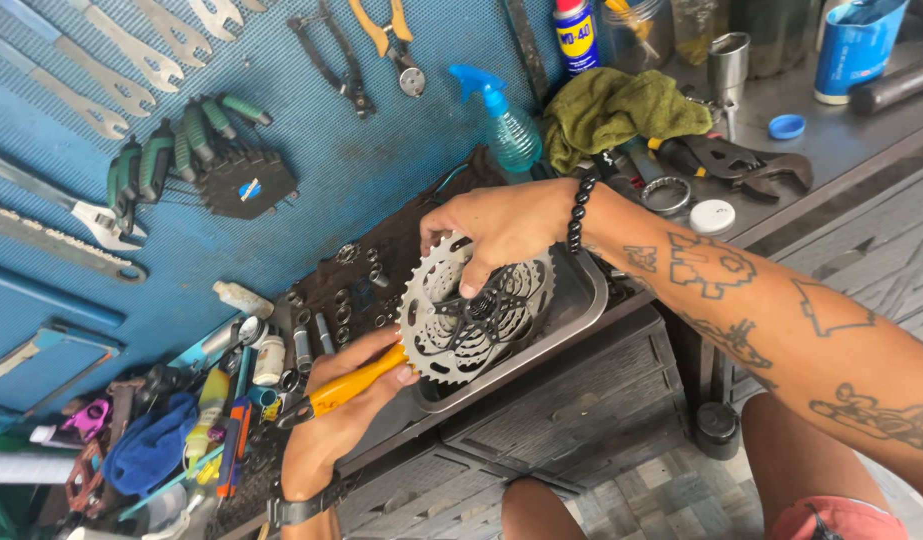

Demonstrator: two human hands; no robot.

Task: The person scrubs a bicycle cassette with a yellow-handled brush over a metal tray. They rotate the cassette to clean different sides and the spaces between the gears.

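Blue pegboard (pixel 311 150) at left, wrenches and hex keys hung on it. My left hand (pixel 331 420) closed around orange-handled tool (pixel 356 385), its tip against cassette edge. Sprocket cassette (pixel 471 310) upright over metal tray (pixel 581 300) on bench. My right hand (pixel 501 225) grips cassette from above, fingers curled over teeth. Green rag (pixel 611 110) behind, far right.

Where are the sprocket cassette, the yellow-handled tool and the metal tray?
sprocket cassette (pixel 451 330), head view, on its largest toothed cog.
yellow-handled tool (pixel 359 382), head view, mid-handle.
metal tray (pixel 581 305), head view, on its right rim.
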